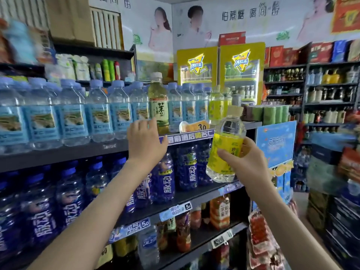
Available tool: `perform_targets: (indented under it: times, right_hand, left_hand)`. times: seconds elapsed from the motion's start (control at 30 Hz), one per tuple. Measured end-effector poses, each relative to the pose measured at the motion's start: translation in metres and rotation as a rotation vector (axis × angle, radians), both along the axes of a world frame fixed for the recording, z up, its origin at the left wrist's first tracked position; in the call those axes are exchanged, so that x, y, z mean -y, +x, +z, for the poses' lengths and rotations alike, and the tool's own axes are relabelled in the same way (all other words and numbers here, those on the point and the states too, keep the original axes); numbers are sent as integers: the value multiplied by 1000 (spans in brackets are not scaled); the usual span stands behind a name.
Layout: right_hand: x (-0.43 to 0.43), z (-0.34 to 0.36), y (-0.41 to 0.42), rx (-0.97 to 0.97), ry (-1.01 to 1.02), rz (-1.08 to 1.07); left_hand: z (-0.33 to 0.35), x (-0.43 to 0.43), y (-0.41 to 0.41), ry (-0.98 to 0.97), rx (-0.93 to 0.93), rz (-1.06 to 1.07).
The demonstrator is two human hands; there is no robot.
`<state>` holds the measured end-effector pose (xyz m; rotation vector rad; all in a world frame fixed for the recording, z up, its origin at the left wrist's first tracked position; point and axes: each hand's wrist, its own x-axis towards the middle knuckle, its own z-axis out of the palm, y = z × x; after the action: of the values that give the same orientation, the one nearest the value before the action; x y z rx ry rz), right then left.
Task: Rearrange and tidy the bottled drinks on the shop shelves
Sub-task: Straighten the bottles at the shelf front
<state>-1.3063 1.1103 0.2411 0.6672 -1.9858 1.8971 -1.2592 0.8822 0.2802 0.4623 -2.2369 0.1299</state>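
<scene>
Tea bottle (158,102), green-gold with a pale cap, is standing upright among blue-labelled water bottles (76,117). The left hand (145,137) is hovering loose and empty just below-left of it. Farther off to its right, the right hand (241,158) is clasping a slightly tilted yellow-labelled bottle (226,149).

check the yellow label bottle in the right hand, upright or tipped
Slightly tipped: the right hand grips the yellow-label bottle in the air, its cap leaning right of its bottom.

- "脉动" on dark blue bottles (164,184)
- "3.0" on orange price tag (194,126)
- "5.0" on lower shelf tags (145,223)
- "冰红茶" on yellow coolers (241,61)
- "柠" on yellow-labelled bottle (224,151)
</scene>
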Motion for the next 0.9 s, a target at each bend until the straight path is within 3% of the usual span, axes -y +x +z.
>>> perform_targets:
  times: [0.17, 0.33, 0.53, 0.73, 0.9]
  right_hand:
    - [3, 22, -79, -51, -18, -7]
    - [6, 41, -159, -90, -86, 8]
    - [-7, 59, -251, -123, -91, -83]
    - [-10, 81, -344, -132, 1, -114]
    - [4, 84, -397, -138, 131, 21]
  left_hand:
    - [19, 4, -67, 23, -163, 62]
    - [21, -14, -131, -136, -290, -46]
    - [17, -47, -205, -372, -205, -174]
    - [24, -71, -265, -385, -118, -135]
    - [35, -93, -306, -309, 2, 57]
